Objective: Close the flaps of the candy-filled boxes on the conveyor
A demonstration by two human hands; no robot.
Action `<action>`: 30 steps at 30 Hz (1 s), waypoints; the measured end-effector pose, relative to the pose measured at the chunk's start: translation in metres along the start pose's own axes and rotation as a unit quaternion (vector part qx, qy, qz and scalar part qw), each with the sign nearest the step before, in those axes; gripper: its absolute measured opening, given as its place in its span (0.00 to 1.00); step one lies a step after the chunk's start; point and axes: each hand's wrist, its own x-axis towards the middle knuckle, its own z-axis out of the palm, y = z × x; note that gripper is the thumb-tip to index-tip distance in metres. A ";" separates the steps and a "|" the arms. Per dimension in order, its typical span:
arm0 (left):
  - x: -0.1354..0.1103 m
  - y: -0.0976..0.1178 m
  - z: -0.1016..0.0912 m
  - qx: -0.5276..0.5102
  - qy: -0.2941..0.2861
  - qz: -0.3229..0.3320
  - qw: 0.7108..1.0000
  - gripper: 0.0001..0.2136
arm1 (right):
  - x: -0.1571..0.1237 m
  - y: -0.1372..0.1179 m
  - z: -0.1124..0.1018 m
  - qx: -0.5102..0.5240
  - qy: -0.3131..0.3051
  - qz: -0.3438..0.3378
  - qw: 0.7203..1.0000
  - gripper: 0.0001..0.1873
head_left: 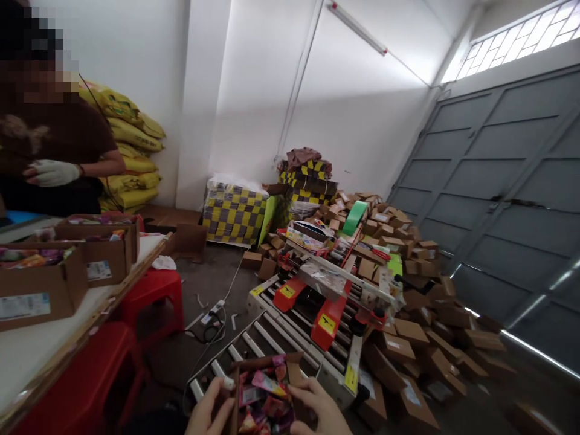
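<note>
An open cardboard box [234, 411] full of small, colourful wrapped packets [267, 396] is at the bottom middle, over the near end of a roller conveyor [254, 345]. My left hand [211, 408] grips the box's left wall, with something white around one fingertip. On the opposite side, my right hand [319, 408] has its fingers on the right wall and flap. The lower part of the box is cut off by the picture's edge. Past the box, a carton sealing machine with orange-red guides [327, 323] and a roll of green tape [354, 217] stands on the conveyor.
Filled open cartons [105, 257] stand on a white table [104, 320] at left, where a person wearing a white glove [54, 173] stands. Red stools [156, 296] sit beside the table. A power strip [212, 311] lies on the floor. Closed cartons [410, 332] are heaped at right.
</note>
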 end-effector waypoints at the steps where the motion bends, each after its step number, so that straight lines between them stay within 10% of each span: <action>1: 0.003 0.004 0.002 0.028 -0.019 0.006 0.999 0.15 | 0.003 -0.009 -0.002 -0.023 -0.019 0.003 1.000 0.32; 9: 0.046 0.043 0.019 0.364 -0.209 -0.020 0.907 0.10 | 0.034 -0.007 0.003 -0.114 -0.060 0.076 0.989 0.13; 16: 0.056 0.036 0.000 0.246 -0.263 0.031 0.932 0.08 | 0.048 0.019 0.019 -0.166 0.015 0.128 0.978 0.05; 21: 0.021 0.014 -0.001 0.053 -0.109 0.020 0.992 0.14 | 0.040 0.025 0.025 -0.172 0.052 0.151 0.972 0.08; 26: 0.012 0.000 0.016 0.087 0.126 0.016 0.988 0.31 | 0.027 0.014 0.037 -0.229 0.165 0.162 0.946 0.23; 30: 0.027 -0.005 0.011 0.047 0.048 0.008 0.998 0.36 | 0.022 0.005 0.045 -0.264 0.154 -0.002 0.952 0.20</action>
